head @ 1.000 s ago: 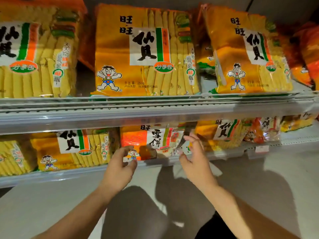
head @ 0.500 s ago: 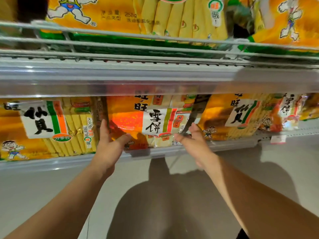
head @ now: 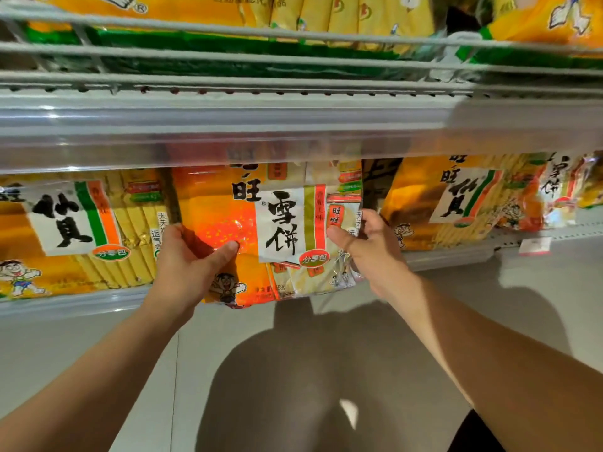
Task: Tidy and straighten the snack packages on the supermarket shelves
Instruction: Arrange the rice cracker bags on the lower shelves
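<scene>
Head view showed both hands, left hand (head: 192, 265) and right hand (head: 368, 249), gripping the orange crinkly plastic rice-cracker package (head: 261, 236) at frame centre; overhanging the lower shelf (head: 81, 301), it could slip off.

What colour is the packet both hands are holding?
Orange-red packet, white label with black characters; head view.

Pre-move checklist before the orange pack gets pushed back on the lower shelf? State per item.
1. Left hand grips the orange pack at its left edge: ok.
2. Right hand grips its right edge: ok.
3. Pack seated on lower shelf: not ok, bottom overhangs the front lip.
4. Label faces forward, upright: ok.
5. Clear of yellow pack on its left: cannot tell, edges meet.
6. Space behind the pack: cannot tell, hidden.
</scene>
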